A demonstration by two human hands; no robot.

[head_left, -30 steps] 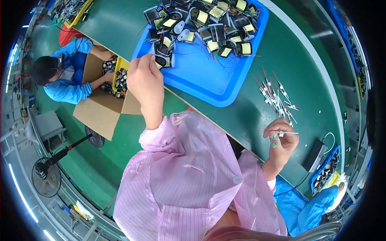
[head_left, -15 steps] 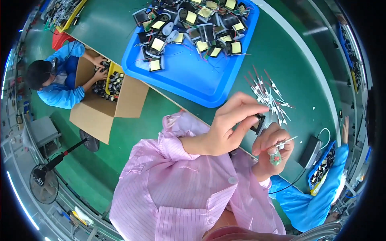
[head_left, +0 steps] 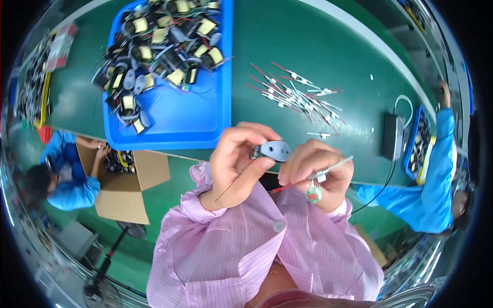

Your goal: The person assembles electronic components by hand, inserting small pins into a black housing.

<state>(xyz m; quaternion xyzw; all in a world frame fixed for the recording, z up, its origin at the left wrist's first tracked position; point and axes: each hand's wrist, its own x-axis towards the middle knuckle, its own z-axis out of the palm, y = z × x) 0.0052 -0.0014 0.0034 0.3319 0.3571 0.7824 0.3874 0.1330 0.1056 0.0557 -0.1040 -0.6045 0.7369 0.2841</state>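
Observation:
My left hand [head_left: 233, 167] grips a small electronic unit with a grey oval face [head_left: 276, 151] and a black body, tilted toward me. A thin dark wire hangs across that palm. Close beside it, my right hand [head_left: 323, 167] is closed around a wire lead [head_left: 336, 167] with a white sleeve, a white connector and a red end. Its fingertips are near the unit's edge; whether they touch it I cannot tell. A green and red wrapped patch [head_left: 314, 191] shows at the right fingers. Several similar leads [head_left: 303, 100] lie loosely on the green table beyond.
A blue tray [head_left: 174, 141] full of similar units with pale yellow pads stands at the left. A black box with a cable [head_left: 393, 136] sits at the right. Co-workers in blue are on both sides, one reaching into a cardboard box [head_left: 120, 203].
The view has swung, so the tray and leads appear farther left. My left hand has turned the unit, and its grey oval face now shows. The lead's red end now points toward my left hand.

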